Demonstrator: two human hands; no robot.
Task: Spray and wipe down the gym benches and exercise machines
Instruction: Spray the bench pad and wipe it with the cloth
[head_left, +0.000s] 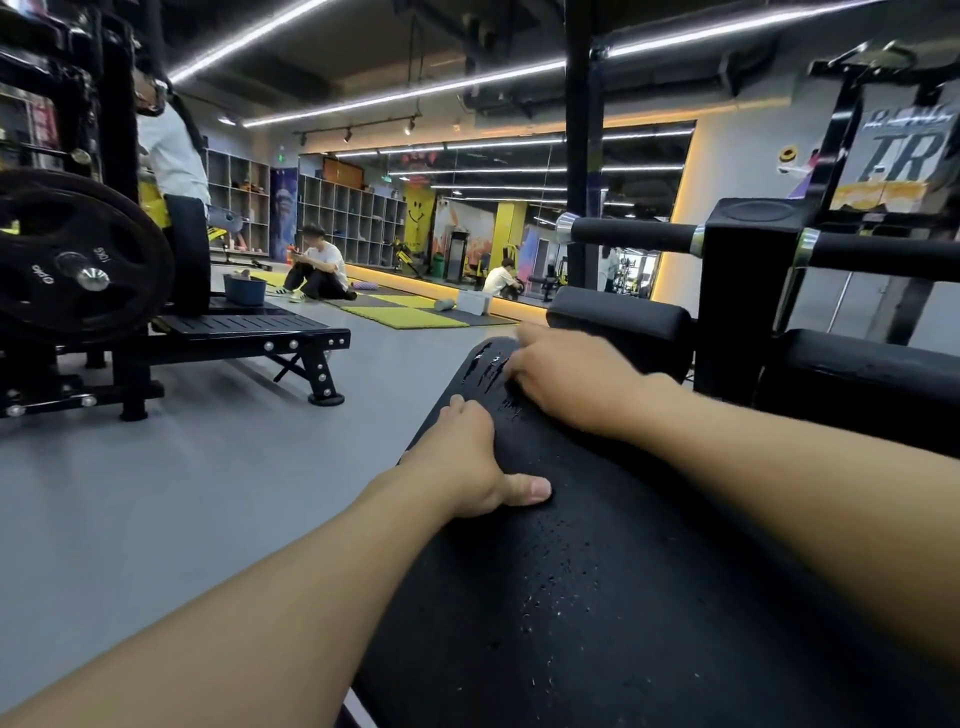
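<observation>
A long black padded bench (597, 571) runs from the bottom of the head view up to the middle. Water droplets (545, 587) speckle its surface, and wet streaks (485, 364) mark its far end. My left hand (462, 467) grips the pad's left edge, thumb flat on top and fingers curled over the side. My right hand (566, 379) lies palm down farther up the pad, fingertips at the wet streaks. No cloth or spray bottle shows; whatever is under the right palm is hidden.
A black roller pad (618, 322) and the machine's upright post (748, 291) stand just beyond the bench. A plate-loaded machine (78, 254) with a footplate (249, 327) is on the left. A person (319, 270) sits on the floor mats; another (171, 156) stands at left. Grey floor (208, 467) lies between.
</observation>
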